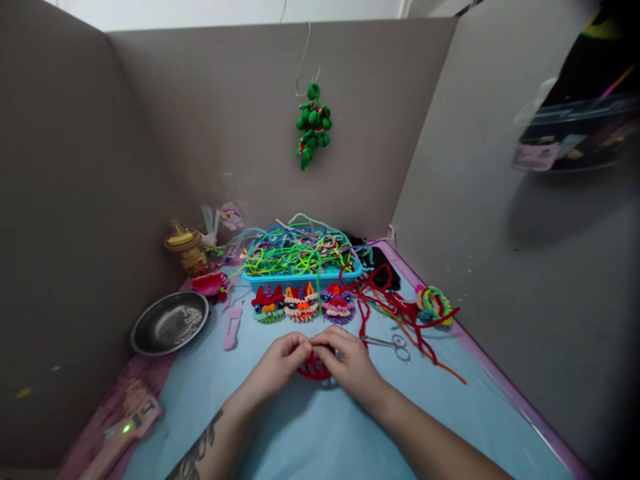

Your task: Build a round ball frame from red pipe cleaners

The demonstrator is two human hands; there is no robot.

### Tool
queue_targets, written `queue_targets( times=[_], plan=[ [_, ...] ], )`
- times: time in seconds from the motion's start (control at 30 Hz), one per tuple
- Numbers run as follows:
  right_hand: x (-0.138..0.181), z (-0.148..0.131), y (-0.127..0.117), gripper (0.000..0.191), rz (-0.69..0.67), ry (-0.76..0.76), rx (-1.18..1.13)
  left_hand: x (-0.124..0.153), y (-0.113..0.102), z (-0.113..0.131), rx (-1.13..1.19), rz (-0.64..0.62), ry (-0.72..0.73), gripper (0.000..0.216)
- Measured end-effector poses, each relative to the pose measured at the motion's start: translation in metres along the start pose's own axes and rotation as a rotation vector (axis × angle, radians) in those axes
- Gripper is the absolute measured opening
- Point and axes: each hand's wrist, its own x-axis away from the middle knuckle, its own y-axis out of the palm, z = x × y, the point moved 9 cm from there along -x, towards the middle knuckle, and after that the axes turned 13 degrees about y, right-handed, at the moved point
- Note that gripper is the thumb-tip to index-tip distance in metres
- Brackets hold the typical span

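Both hands meet over the middle of the blue table cover, around a red piece of fuzzy pipe-cleaner work [315, 369] with open gaps in it. My left hand [284, 360] pinches its upper left side between thumb and forefinger. From the other side my right hand [346, 357] closes on the same red piece, its fingertips almost touching the left ones. The fingers hide the top of the piece. Just beyond stand three colourful fuzzy figures: a red-topped one [269, 304], an orange and cream one [301, 303] and a purple one [338, 304].
A blue tray [300, 277] heaped with pipe cleaners stands at the back. Scissors [395, 345] and loose red strands [395, 303] lie right. On the left are a metal bowl [170, 323], a pink clip [232, 328] and a pink device with a green light [127, 430]. Grey partitions [280, 167] surround the table.
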Motion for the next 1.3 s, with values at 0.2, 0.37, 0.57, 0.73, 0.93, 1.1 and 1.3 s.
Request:
queue_targets(
  times=[0.2,0.37,0.57,0.73,0.93,1.1,1.3],
  plan=[
    [0.003,-0.001,-0.004,0.016,0.068,-0.015,0.033,-0.002,-0.002,0.001,-0.039,0.041,0.026,0.03],
    [0.008,-0.005,-0.01,0.006,0.182,-0.045,0.166,-0.003,-0.011,0.005,-0.043,0.151,0.063,0.03],
    [0.005,-0.005,-0.004,0.012,0.154,-0.054,0.245,-0.002,-0.01,0.007,-0.035,0.16,0.081,0.029],
    [0.004,-0.004,-0.003,0.013,0.146,-0.055,0.227,-0.002,-0.009,0.008,-0.063,0.144,0.079,0.026],
    [0.005,-0.003,-0.008,0.009,0.15,-0.056,0.174,-0.002,-0.014,0.01,-0.158,0.171,0.087,0.026],
    [0.007,-0.01,-0.01,0.022,0.159,-0.178,0.188,-0.002,-0.008,0.011,-0.129,0.109,0.086,0.026],
    [0.005,-0.01,-0.005,0.017,0.123,-0.181,0.255,-0.001,-0.003,0.016,-0.2,0.074,0.123,0.021]
  ],
)
